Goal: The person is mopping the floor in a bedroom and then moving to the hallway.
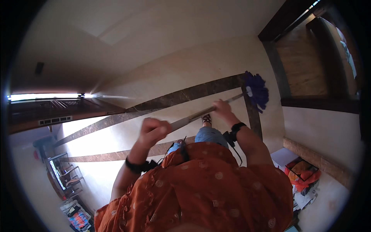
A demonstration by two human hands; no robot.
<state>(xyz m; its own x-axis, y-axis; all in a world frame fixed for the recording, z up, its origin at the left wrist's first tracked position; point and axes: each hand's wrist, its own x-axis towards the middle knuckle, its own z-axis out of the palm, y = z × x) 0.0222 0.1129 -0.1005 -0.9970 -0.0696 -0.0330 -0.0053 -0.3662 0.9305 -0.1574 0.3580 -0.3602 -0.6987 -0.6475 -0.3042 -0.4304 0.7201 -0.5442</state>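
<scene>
A mop with a long light-coloured pole slants across in front of me. Its purple, fringed head is at the far right, over the dark floor border; I cannot tell whether it touches the floor. My left hand is closed round the near end of the pole. Farther along, toward the head, my right hand grips the same pole. Both wrists wear dark bands.
Pale floor with dark marbled border strips spreads ahead. A dark-framed doorway stands at the right, beside a low wall with a brown skirting. Bright cloths are piled at lower right. Wooden chairs stand at the left.
</scene>
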